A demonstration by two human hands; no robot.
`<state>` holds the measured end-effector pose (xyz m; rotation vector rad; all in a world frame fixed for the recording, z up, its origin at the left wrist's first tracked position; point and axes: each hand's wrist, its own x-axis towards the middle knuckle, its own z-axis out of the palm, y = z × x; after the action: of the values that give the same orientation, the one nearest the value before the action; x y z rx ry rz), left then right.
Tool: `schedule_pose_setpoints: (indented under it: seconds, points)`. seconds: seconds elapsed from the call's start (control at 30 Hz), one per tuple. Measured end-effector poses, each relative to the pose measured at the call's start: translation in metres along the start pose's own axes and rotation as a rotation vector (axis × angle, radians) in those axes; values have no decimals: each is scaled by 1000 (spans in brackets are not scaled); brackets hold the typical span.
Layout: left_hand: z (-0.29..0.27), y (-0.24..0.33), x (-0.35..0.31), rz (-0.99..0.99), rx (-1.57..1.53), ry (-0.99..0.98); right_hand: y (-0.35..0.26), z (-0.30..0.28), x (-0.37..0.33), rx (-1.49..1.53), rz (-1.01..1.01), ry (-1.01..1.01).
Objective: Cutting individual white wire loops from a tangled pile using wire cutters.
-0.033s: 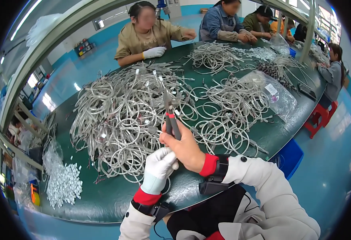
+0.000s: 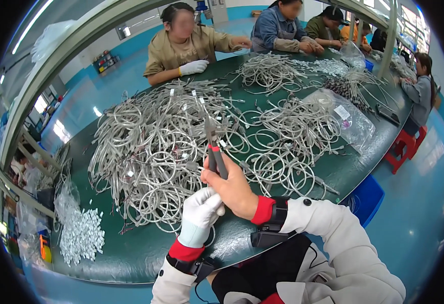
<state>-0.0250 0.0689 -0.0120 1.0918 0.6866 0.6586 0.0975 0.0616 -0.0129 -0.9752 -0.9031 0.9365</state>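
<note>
My right hand [image 2: 236,192], bare, is closed round a pair of pliers [image 2: 216,157] with black and red handles. Their jaws point away from me, over a large heap of grey cables [image 2: 151,131]. Just left of it and nearly touching, my left hand [image 2: 200,210] wears a white glove. Its fingers are pinched together on a grey cable [image 2: 213,236], part of which curves out below the glove. The cable's end is hidden by my fingers.
Small pale pieces [image 2: 82,235] lie piled at the table's near left. More cable coils [image 2: 298,129] and a clear plastic bag [image 2: 356,126] are on the right. A blue bin [image 2: 366,201] stands beside the table. A co-worker's gloved hand [image 2: 193,67] rests at the far edge.
</note>
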Motion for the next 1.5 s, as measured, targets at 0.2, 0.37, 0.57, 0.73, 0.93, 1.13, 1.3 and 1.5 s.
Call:
schedule_pose_setpoints:
  seconds: [0.2,0.37,0.57,0.73,0.93,1.13,1.3,1.5]
  points:
    - [3,-5,5,-35,-68,-33,-1,-10,-5,-3,-23,-8]
    - [8,1,2,106,230,80,-15,-34,11,39,52,-180]
    - [14,0,1,328,371,175,-39,-58,-1,224,130,-232]
    - [0,-5,12,199,175,164,-16,-61,7,125,94,-159]
    - [-4,-12,16,98,29,102,-9,-65,6,78,128,-155]
    - [-4,-6,18,60,-48,111,-13,-65,7,-20,110,-162]
    - [-13,5,17,139,-69,202,-29,-66,0,-336,114,-261]
    - [-30,13,11,238,-67,240,-36,-73,-18,-581,187,-445]
